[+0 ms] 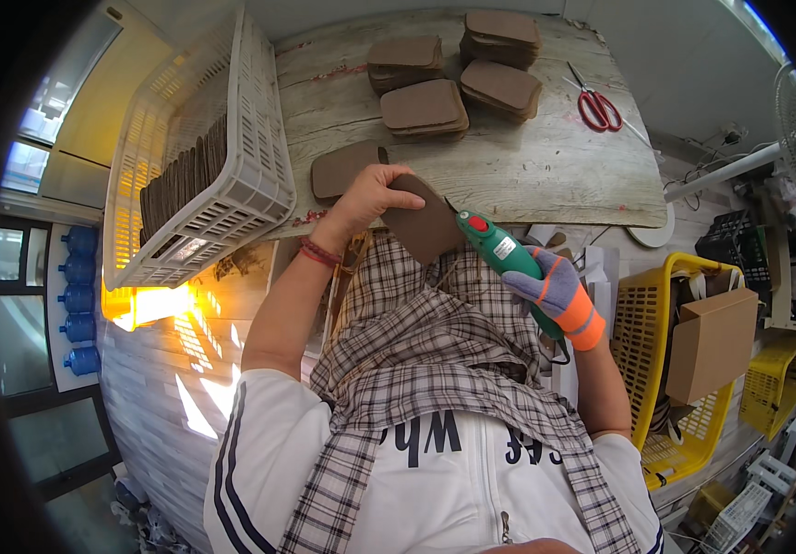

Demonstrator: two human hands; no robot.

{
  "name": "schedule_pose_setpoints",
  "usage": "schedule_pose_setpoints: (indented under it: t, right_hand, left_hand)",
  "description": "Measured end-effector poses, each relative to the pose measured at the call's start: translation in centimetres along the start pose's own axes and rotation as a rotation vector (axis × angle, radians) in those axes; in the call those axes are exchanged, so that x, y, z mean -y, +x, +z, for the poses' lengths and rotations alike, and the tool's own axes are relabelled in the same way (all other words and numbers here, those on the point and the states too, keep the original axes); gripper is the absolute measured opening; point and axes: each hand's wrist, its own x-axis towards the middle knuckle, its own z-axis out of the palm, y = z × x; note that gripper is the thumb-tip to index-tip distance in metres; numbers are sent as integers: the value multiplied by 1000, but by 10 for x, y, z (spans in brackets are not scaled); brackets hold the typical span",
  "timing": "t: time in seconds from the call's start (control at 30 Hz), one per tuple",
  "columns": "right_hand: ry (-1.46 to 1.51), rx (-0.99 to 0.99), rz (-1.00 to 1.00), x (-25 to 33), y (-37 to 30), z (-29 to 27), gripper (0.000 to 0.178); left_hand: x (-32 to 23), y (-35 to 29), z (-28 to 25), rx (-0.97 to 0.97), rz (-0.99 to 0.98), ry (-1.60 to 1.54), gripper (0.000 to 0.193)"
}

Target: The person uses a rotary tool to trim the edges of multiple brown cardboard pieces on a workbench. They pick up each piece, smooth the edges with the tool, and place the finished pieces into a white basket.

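Note:
My bare left hand, a red band at its wrist, pinches the upper edge of a flat brown rounded panel between thumb and fingers. The panel hangs tilted over my lap, just off the near edge of the table. In my right hand, which wears a grey and orange glove, is a green handheld power tool with a red button. Its thin dark tip points at the panel's right edge; whether it touches I cannot tell. Another brown panel lies on the table behind my left hand.
Several stacks of brown panels stand at the back of the wood-patterned table. Red-handled scissors lie at its right. A white crate of upright panels stands left; a yellow basket with a cardboard box stands right.

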Motion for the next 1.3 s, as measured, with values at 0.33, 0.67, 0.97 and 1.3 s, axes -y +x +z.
schedule_pose_setpoints:
  t: [0.33,0.67,0.97,1.3]
  right_hand:
    - [-27,21,-24,9,10,10,40]
    - [86,-65,-49,-7,20,2,36]
    - [115,-127,8,-22,16,-6,37]
    - [140,-161,19,-27,14,-1,38]
  left_hand:
    - [-6,-1,15,129,-88,101,19]
    - [10,-18,-68,-458,175,-154,30]
    - [22,13,-79,-875,281,1224,47]
    - [8,121,-84,-538,232,1275,56]
